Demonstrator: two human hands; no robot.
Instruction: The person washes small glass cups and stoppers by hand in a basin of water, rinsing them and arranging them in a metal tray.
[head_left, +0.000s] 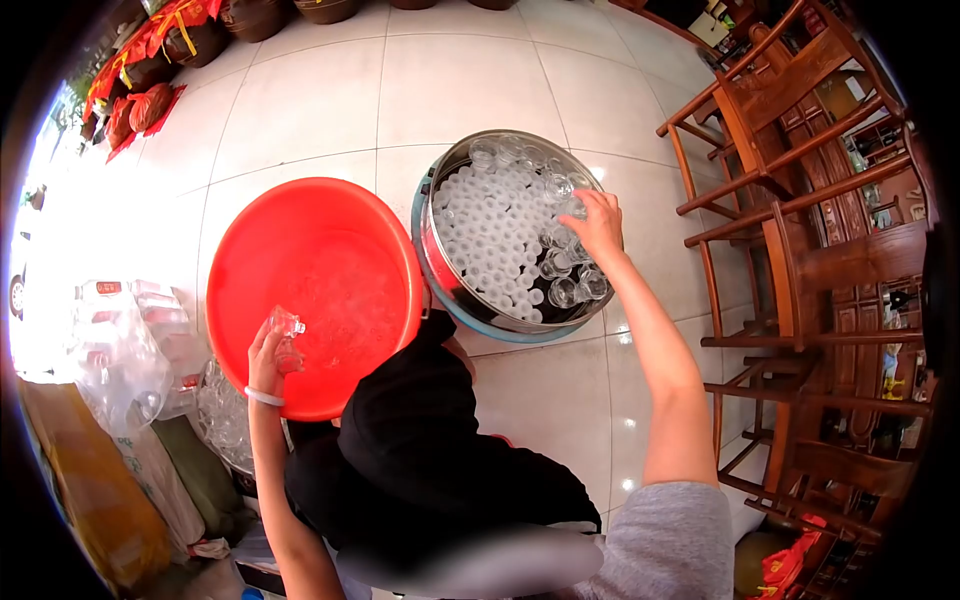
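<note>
Left hand (265, 358): closed round clear glassware (288, 322), at red basin's (300, 215) near-left edge. Right hand (600, 226): fingers bent at small glasses (573, 208), steel pot's (436, 248) right edge; hold, cannot tell. Advisable: light fingertips, no knocking.

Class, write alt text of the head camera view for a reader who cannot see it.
A person's left hand holds clear glassware over a round red plastic tub; their right hand reaches over a round silver metal pan holding clear glass vessels and many small translucent round pieces. Brown wooden chairs stand on the pale tiled floor.
</note>
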